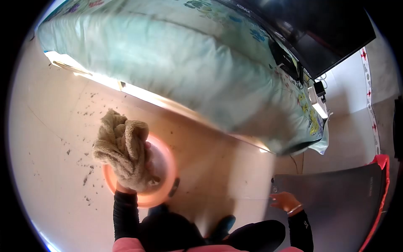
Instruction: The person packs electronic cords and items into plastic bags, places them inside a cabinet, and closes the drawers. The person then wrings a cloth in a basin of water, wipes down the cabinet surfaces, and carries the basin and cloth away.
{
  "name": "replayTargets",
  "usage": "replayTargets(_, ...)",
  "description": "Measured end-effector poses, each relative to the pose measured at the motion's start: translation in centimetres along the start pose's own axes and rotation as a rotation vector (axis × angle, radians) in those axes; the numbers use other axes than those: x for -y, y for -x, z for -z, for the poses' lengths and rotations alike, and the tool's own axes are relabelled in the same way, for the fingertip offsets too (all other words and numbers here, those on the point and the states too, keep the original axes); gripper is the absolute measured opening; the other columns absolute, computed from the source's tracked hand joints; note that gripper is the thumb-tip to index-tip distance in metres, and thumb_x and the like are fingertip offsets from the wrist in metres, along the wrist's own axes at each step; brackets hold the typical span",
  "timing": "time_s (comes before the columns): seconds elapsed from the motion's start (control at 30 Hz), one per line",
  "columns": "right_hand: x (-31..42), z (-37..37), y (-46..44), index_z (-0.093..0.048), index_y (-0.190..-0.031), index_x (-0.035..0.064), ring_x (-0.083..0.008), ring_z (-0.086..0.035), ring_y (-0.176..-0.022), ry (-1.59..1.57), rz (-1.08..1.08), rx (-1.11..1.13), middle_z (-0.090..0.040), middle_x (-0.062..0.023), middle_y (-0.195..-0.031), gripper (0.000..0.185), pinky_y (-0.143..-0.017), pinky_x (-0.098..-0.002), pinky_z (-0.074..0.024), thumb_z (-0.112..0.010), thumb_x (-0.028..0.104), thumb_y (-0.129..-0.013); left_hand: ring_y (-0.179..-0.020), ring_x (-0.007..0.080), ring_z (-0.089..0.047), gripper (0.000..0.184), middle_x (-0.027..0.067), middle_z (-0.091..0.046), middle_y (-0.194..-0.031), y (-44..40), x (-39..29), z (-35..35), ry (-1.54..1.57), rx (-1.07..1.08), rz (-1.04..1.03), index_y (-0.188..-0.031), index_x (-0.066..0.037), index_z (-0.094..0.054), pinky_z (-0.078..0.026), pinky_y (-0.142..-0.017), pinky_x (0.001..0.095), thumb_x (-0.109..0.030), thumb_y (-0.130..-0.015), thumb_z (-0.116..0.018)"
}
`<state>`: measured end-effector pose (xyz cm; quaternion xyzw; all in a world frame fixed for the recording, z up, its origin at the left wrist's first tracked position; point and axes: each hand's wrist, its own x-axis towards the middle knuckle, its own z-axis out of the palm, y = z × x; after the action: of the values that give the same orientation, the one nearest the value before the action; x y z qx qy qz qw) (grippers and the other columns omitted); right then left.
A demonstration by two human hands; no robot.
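A bunched brown fluffy towel [126, 147] is in my left hand [147, 153], which is mostly covered by its folds; only some fingers show along the towel's right side. The towel is over a pink-orange basin [170, 161] on the floor and hides much of its inside. My right hand [285, 201], with a bracelet at the wrist, is by the left edge of a dark grey flat-topped object [336, 197]. Its fingers are stretched out and hold nothing. I cannot tell whether they touch the grey surface.
A pale green flowered cloth [168, 71] covers a long stand bearing a black television [319, 33]. A white power strip with a black plug [320, 90] lies near its right end. Dark bits of dirt [86, 174] are scattered on the floor. Red fabric [382, 161] edges the grey object.
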<state>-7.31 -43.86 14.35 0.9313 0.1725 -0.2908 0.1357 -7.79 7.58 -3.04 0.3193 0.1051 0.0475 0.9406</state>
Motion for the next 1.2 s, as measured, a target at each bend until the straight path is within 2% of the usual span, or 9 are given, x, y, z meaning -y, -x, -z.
replayTargets(0.03, 0.5, -0.6, -1.0, -0.053, -0.117, 0.0039, -0.0332, -0.053, -0.107, -0.053, -0.059, 0.297, -0.055, -0.0189, -0.118, 0.05, -0.087, -0.0409, -0.0452, -0.067, 0.03, -0.078, -0.089, 0.0244, -0.048, 0.055, 0.0125, -0.049, -0.117, 0.0, 0.0, -0.1, -0.011, 0.0, -0.005, -0.129, -0.011, -0.041, -0.042, -0.071, 0.0387, -0.045, -0.086, -0.045)
replayTargets(0.1, 3.2, -0.2, -4.0, -0.052, -0.115, -0.0008, -0.0338, -0.054, -0.103, -0.153, 0.275, -0.106, -0.056, -0.0225, -0.112, 0.048, -0.087, -0.0394, -0.0443, -0.063, 0.031, -0.08, -0.086, 0.0239, -0.047, 0.056, 0.0121, -0.049, -0.117, 0.1, -0.1, -0.4, -0.03, 0.002, -0.015, -0.129, -0.011, -0.04, -0.042, -0.069, 0.0381, -0.047, -0.086, -0.044)
replayTargets(0.3, 14.6, -3.4, -16.4, -0.049, -0.118, -0.0019, -0.0342, -0.057, -0.096, -0.539, 0.567, -0.153, -0.058, -0.0229, -0.104, 0.05, -0.084, -0.0385, -0.0456, -0.059, 0.034, -0.085, -0.079, 0.0222, -0.047, 0.058, 0.0108, -0.048, -0.117, 0.9, -0.6, -0.8, -0.07, -0.005, -0.057, -0.131, -0.013, -0.039, -0.041, -0.063, 0.0362, -0.051, -0.086, -0.042)
replayTargets(0.6, 26.2, -6.1, -20.8, -0.048, -0.114, -0.0009, -0.0267, -0.061, -0.083, -1.218, 0.385, 0.195, -0.062, -0.0202, -0.09, 0.058, -0.074, -0.0352, -0.048, -0.057, 0.048, -0.084, -0.07, 0.019, -0.045, 0.061, 0.0085, -0.047, -0.115, 1.9, -2.2, 0.1, -0.238, -0.058, -0.114, -0.132, -0.014, -0.038, -0.039, -0.054, 0.0325, -0.055, -0.086, -0.038)
replayTargets(0.73, 17.9, -2.1, -20.7, -0.061, -0.109, 0.0064, -0.0148, -0.06, -0.088, -0.721, 0.719, 0.066, -0.064, -0.0101, -0.103, 0.029, -0.08, -0.0305, -0.0471, -0.058, 0.026, -0.088, -0.068, 0.0175, -0.044, 0.061, 0.0077, -0.049, -0.112, 1.5, -2.4, -2.6, 0.144, 0.023, -0.023, -0.132, -0.012, -0.038, -0.039, -0.052, 0.0305, -0.054, -0.087, -0.039)
replayTargets(0.83, 9.7, 7.5, -16.3, -0.063, -0.099, 0.0024, -0.0152, -0.061, -0.088, -1.2, 0.376, 0.045, -0.065, -0.007, -0.095, 0.019, -0.077, -0.028, -0.0485, -0.057, 0.017, -0.088, -0.065, 0.0173, -0.045, 0.06, 0.0106, -0.051, -0.106, 1.5, -2.9, -4.0, 0.148, -0.053, -0.005, -0.131, -0.009, -0.038, -0.039, -0.052, 0.0294, -0.051, -0.088, -0.039)
replayTargets(1.0, -8.6, 12.2, -10.6, -0.061, -0.094, 0.0048, -0.0138, -0.057, -0.077, -0.918, -0.06, -1.354, -0.063, -0.0035, -0.087, 0.011, -0.074, -0.0249, -0.0467, -0.062, 0.01, -0.084, -0.065, 0.0191, -0.047, 0.061, 0.0159, -0.053, -0.1, 1.3, -2.4, -6.4, 0.219, -0.123, -0.048, -0.129, -0.004, -0.039, -0.041, -0.049, 0.0294, -0.049, -0.088, -0.036)
replayTargets(1.07, -12.0, 13.0, -8.4, -0.054, -0.114, 0.0078, -0.0307, -0.056, -0.097, 0.028, -0.449, -1.381, -0.059, -0.0122, -0.106, 0.04, -0.087, -0.0384, -0.0446, -0.056, -0.004, -0.076, -0.064, 0.0204, -0.048, 0.061, 0.0166, -0.053, -0.1, 1.0, -2.0, -4.6, -0.696, -0.013, -0.165, -0.128, -0.003, -0.039, -0.041, -0.046, 0.0313, -0.049, -0.089, -0.035)
replayTargets(1.2, -16.6, 10.5, -7.3, -0.046, -0.122, 0.0079, -0.0346, -0.051, -0.108, 0.153, -0.496, -1.1, -0.055, -0.0149, -0.117, 0.048, -0.093, -0.0429, -0.0414, -0.049, -0.003, -0.075, -0.063, 0.0221, -0.049, 0.056, 0.0168, -0.052, -0.102, 1.0, -2.2, -4.3, -1.312, -0.092, -0.342, -0.128, -0.003, -0.039, -0.042, -0.044, 0.0346, -0.044, -0.09, -0.034)
